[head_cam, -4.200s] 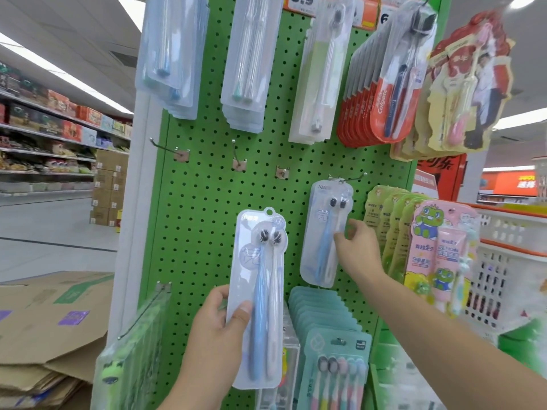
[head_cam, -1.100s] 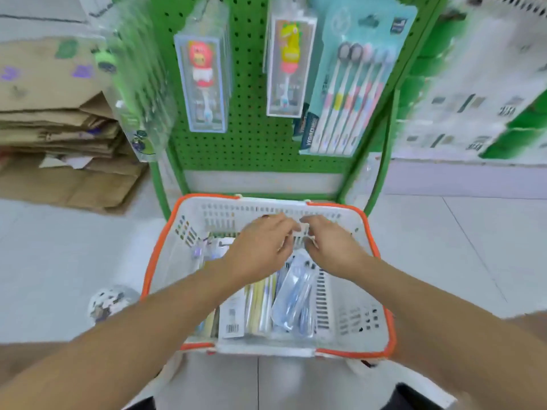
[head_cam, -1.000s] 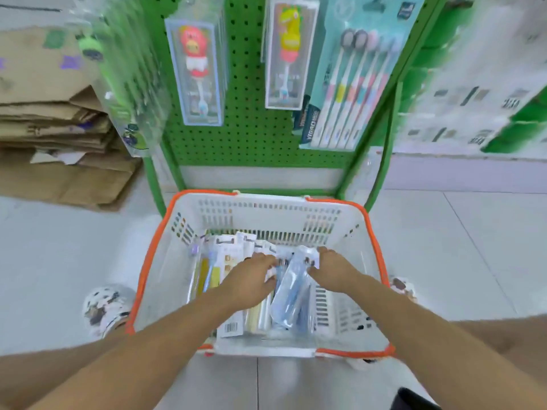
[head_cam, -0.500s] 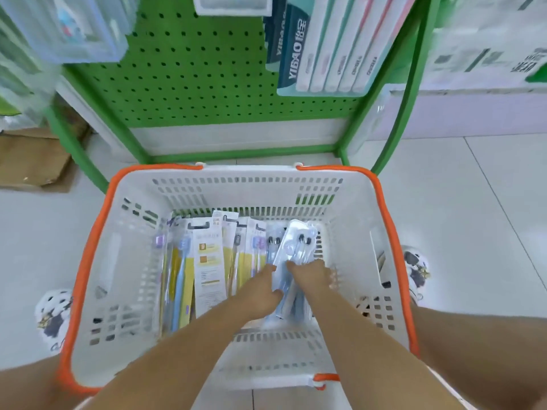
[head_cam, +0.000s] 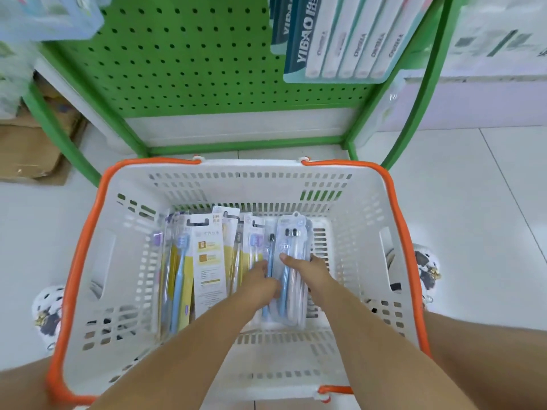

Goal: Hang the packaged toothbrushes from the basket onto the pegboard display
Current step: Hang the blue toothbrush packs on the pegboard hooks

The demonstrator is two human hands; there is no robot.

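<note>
A: Where were the hands?
B: Both down in the basket; right hand pinched the clear pack, left hand curled on a pack just beside it — touching.
A: Risk?
B: Slick blisters overlapped; lifting one could've dragged its neighbour, I judged — pegboard stood beyond the basket.

Plastic, card and painted metal

The basket is matt white slotted plastic with an orange rim; the toothbrush packs are glossy clear plastic over printed card; the pegboard looks green-painted metal above smooth floor tiles.
</note>
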